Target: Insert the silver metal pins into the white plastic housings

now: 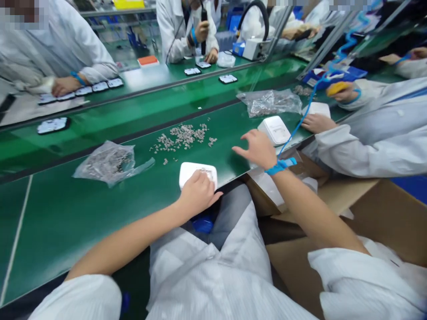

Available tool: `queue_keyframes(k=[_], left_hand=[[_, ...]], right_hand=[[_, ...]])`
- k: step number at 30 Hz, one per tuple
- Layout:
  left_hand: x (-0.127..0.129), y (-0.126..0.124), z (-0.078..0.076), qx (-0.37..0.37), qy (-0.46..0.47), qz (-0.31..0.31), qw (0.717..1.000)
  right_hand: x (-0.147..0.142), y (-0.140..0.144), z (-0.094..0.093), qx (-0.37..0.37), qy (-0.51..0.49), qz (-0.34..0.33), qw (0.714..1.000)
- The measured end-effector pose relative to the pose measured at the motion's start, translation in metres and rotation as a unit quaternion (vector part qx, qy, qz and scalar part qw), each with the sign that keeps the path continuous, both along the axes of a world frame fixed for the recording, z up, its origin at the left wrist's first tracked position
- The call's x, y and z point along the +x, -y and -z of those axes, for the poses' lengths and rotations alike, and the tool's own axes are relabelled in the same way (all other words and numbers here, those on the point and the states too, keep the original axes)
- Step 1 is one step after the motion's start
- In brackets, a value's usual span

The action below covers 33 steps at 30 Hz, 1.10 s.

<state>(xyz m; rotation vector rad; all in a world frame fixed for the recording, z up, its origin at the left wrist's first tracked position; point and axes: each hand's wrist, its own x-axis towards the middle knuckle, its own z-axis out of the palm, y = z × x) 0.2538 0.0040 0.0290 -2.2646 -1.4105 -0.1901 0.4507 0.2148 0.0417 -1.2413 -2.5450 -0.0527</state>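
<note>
"Where's the white case (186, 172)?"
"Frame centre, under the left hand (197, 191), fingers together; clamped or not, I can't tell. Probably light, stiff, slick: hold its side edges."
"Right hand (256, 149)?"
"Right of centre, fingers spread apart, holding nothing visible."

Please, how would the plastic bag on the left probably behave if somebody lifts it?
The plastic bag would likely sag, because its film looks thin and wrinkled. The many small parts visible inside could shift to the lowest corner. It seems unlikely to roll, since it lies slack.
</note>
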Motion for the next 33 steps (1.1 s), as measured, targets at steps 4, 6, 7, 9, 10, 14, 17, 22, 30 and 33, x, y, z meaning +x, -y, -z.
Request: queue_keyframes(k=[4, 6, 7, 9, 10, 14, 17, 22, 30, 33], left_hand=[[-0.062, 0.066, -0.009, -0.003, -0.02, -0.027, 0.999], [-0.096, 0.099, -0.015, -0.021, -0.003, -0.039, 0.999], [-0.113, 0.115, -0.018, -0.033, 0.011, -0.046, 0.998], [-0.148, 0.146, -0.025, -0.062, 0.037, -0.077, 0.994], [-0.166, 0.16, -0.027, -0.076, 0.046, -0.099, 0.991], [-0.235, 0.202, -0.033, -0.071, 0.053, -0.193, 0.977], [-0.27, 0.211, -0.038, -0.044, 0.012, -0.269, 0.962], [-0.244, 0.181, -0.051, -0.041, -0.061, -0.336, 0.939], [-0.091, 0.077, -0.031, -0.067, 0.025, 0.0, 0.997], [-0.067, 0.058, -0.021, -0.081, 0.003, 0.05, 0.995]], right_hand=[[0.045, -0.058, 0.047, 0.109, -0.091, 0.202, 0.969], [0.061, -0.079, 0.067, 0.137, -0.163, 0.213, 0.954], [0.066, -0.085, 0.075, 0.139, -0.176, 0.214, 0.951], [0.069, -0.083, 0.083, 0.139, -0.184, 0.208, 0.951], [0.068, -0.077, 0.084, 0.137, -0.173, 0.204, 0.954], [0.05, -0.021, 0.071, 0.121, -0.105, 0.164, 0.973], [0.028, 0.035, 0.054, 0.07, -0.016, 0.095, 0.993], [-0.002, 0.113, 0.036, 0.044, 0.021, -0.041, 0.998], [-0.06, 0.15, 0.017, -0.031, -0.002, -0.25, 0.968], [-0.095, 0.112, -0.001, -0.091, -0.078, -0.252, 0.96]])
